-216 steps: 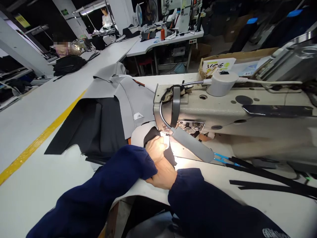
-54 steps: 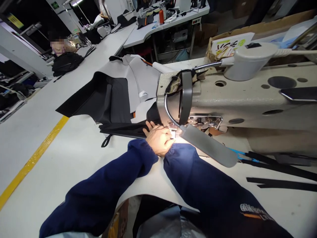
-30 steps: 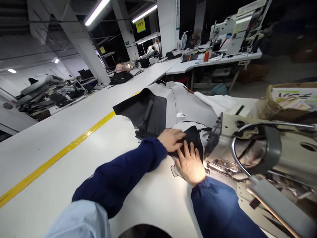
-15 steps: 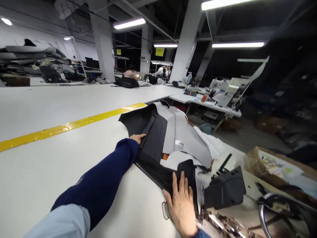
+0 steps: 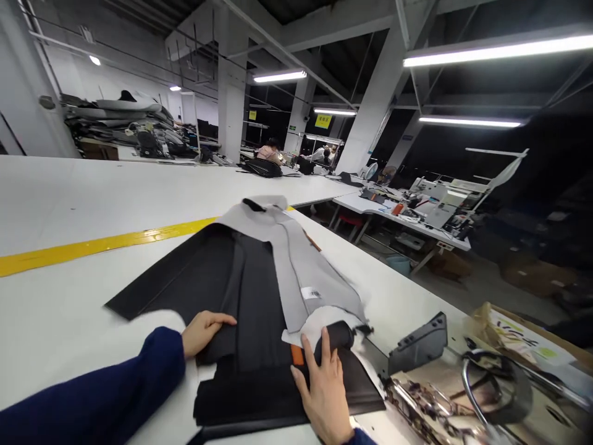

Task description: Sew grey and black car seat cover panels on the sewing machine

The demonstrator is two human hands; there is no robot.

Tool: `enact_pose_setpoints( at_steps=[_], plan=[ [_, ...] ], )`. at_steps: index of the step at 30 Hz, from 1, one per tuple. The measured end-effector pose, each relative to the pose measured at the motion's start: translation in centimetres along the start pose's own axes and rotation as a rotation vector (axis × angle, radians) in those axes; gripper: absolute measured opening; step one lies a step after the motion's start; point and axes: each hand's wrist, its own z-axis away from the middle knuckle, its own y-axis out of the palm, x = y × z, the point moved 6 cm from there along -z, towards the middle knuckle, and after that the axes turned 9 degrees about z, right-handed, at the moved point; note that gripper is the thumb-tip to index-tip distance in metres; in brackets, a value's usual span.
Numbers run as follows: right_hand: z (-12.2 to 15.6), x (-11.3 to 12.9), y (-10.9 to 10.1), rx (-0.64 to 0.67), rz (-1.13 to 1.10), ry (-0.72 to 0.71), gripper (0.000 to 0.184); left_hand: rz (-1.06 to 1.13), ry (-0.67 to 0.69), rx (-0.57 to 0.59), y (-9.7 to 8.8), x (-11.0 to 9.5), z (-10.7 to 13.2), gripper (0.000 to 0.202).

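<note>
A sewn piece of black and grey material (image 5: 257, 290) lies spread on the white table, its grey backing partly folded over and bearing a small white label (image 5: 310, 293). My left hand (image 5: 204, 334) rests on the black part at the left, index finger stretched out; its other fingers are partly hidden. My right hand (image 5: 327, 389) presses down with fingers spread at the near right part, beside a curled black flap (image 5: 336, 340) and a small orange strip (image 5: 297, 355). Neither hand visibly grips the material.
A sewing machine's metal parts (image 5: 430, 402) and a dark grey plate (image 5: 419, 346) stand at my right. Yellow tape (image 5: 106, 245) crosses the white table (image 5: 55, 198). A cardboard box (image 5: 532, 337) is at far right. Another person (image 5: 270, 151) sits at the back.
The material has shifted left and toward me, and its black left part is spread wider. My left hand has moved left and nearer; the right stays on the near part. The view has turned left.
</note>
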Motion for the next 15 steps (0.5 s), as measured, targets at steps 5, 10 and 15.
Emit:
enact_pose_setpoints(
  at_steps=[5, 10, 15],
  plan=[
    [-2.0, 0.1, -0.9, 0.192, 0.020, -0.119, 0.050, 0.005, -0.270, 0.191, 2.1, -2.3, 7.4, 0.040],
    [-1.8, 0.4, -8.2, 0.077, -0.027, -0.047, 0.046, 0.068, -0.232, 0.419, 9.2, -9.6, 5.6, 0.054],
    [8.1, -1.6, -15.8, -0.175, -0.025, -0.137, 0.040, 0.071, -0.119, 0.505, 16.2, -10.6, 0.1, 0.080]
  ],
)
